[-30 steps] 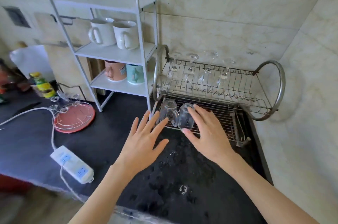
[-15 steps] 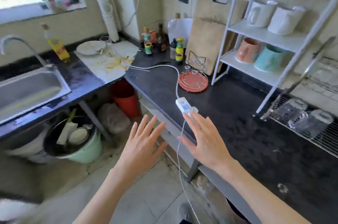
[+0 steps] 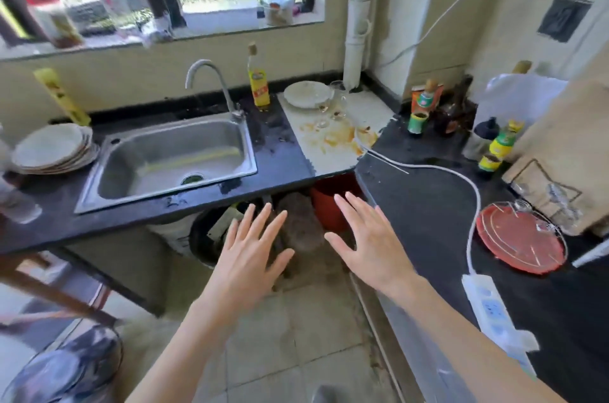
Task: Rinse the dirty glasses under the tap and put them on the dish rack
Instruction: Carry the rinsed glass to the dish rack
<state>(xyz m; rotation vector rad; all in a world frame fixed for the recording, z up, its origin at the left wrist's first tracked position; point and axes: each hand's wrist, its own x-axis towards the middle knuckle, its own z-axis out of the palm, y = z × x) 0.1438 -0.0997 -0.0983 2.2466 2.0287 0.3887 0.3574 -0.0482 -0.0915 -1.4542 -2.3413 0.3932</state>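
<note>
My left hand [image 3: 252, 252] and my right hand [image 3: 367, 243] are both empty, fingers spread, held out over the floor in front of the counter corner. Dirty stemmed glasses [image 3: 334, 104] stand on a stained white board [image 3: 369, 109] at the back, right of the steel sink [image 3: 171, 155] and its curved tap [image 3: 211, 83]. A white plate [image 3: 308, 94] lies beside them. More small glasses [image 3: 560, 201] sit by a red round tray [image 3: 520, 244] on the right counter. The dish rack is out of view.
Stacked plates [image 3: 54, 149] lie left of the sink. A yellow bottle [image 3: 258, 84] stands by the tap. Sauce bottles [image 3: 497, 149] crowd the right corner. A white power strip [image 3: 491, 310] and cable lie on the black right counter. Buckets [image 3: 329, 205] sit under the counter.
The view has swung left from the dish rack across the counter to the sink. Both hands left the glasses on the rack and now hover empty over the floor.
</note>
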